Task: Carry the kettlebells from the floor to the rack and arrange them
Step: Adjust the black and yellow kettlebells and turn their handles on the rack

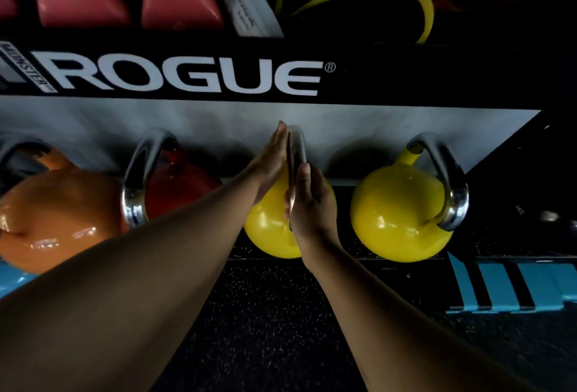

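Head view, from your far left: an orange kettlebell [59, 217] sits on the rack shelf [359, 138], and just right of it a red kettlebell [184, 187] shows behind its own steel handle. Above both, the black beam [193, 76] carries white ROGUE lettering, with pink pads [81, 7] on the level above that. Moving to the middle, your left hand [270, 162] is flat, fingers straight and together, pressed against the left side of the chrome handle [296, 148] of the middle yellow kettlebell [268, 229], which stands on the shelf. Your right hand [307, 204] is also flat and uncurled against the handle's right side, so the handle is sandwiched between your palms, not wrapped. Further right, well apart from your hands, a second yellow kettlebell [396, 213] rests on the same shelf. At the near right, a blue striped step [512, 285] lies on the dark floor [281, 329].
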Motion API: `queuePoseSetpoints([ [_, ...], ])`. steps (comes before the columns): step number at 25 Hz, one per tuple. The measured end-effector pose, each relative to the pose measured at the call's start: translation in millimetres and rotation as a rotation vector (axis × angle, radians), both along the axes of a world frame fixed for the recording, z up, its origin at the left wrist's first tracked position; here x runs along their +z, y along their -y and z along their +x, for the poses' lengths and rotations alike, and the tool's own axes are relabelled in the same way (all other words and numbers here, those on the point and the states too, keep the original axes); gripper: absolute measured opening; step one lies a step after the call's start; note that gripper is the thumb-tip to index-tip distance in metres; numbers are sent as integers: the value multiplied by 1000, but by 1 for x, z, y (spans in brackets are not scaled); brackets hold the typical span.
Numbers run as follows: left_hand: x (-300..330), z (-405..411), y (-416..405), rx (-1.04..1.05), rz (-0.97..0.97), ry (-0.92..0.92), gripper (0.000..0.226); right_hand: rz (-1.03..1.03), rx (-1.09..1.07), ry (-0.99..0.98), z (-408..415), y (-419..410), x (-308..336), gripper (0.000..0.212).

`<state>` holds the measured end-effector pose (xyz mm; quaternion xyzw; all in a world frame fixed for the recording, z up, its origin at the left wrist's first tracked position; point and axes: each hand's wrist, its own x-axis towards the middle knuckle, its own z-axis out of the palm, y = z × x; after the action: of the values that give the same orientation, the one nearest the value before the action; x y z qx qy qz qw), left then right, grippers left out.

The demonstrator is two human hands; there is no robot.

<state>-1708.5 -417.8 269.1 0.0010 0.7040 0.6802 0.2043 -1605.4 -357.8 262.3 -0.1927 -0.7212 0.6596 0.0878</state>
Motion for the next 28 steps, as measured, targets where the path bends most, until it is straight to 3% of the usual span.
queuePoseSetpoints([
  [8,-10,-6,-1,20,3,-12,65,-23,3,-16,-5,5,-5,43],
  [20,-14,2,0,70,-51,-103,54,65,79,6,0,2,-8,35],
  [24,-16,1,1,55,-17,-97,54,25,103,-15,-2,1,-14,52],
  [28,-16,2,2,36,-16,-86,55,21,124,-21,-2,0,-15,56],
])
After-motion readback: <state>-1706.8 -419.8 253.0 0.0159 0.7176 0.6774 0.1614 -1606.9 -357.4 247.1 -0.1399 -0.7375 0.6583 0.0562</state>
